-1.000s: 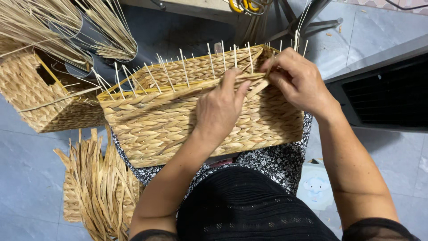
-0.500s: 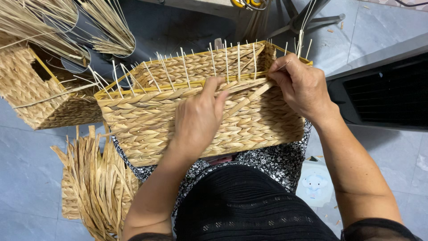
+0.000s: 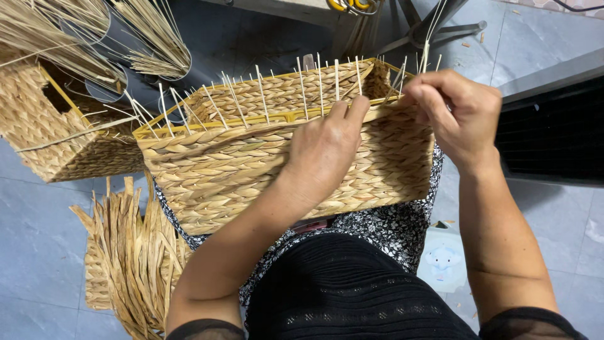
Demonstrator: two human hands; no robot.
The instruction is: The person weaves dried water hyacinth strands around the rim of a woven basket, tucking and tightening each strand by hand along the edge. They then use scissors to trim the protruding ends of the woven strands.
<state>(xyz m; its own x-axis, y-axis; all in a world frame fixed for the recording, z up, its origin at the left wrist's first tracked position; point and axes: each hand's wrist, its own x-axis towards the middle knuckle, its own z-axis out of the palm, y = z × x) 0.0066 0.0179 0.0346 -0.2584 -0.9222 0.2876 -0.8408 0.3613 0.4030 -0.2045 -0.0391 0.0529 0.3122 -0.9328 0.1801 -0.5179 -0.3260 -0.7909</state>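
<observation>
1. Grey tiled floor (image 3: 38, 252) below you, and a half-woven straw basket (image 3: 251, 170) resting on your lap, its near wall facing you.
2. Your right hand's fingers (image 3: 434, 104) are curled tight at the basket's right corner, pinching a flat straw strand (image 3: 371, 113) that runs along the rim.
3. Your left hand's fingers (image 3: 349, 113) lie fairly straight and close together, tips pressed on the same rim strand, just beside thin white upright stakes (image 3: 302, 88); nothing is gripped.
4. Your left hand (image 3: 324, 151) spreads palm-down over the woven wall, forearm running down-left; your right hand (image 3: 456, 116) bends at the wrist, forearm dropping straight towards you.
5. A yellow frame edge (image 3: 189, 126) shows along the rim's left half.
6. A second basket (image 3: 56, 138) sits just left, near but apart; loose straw bundle (image 3: 132, 252) lies on the floor below it.
7. A dark grille (image 3: 553, 132) sits close on the right.
</observation>
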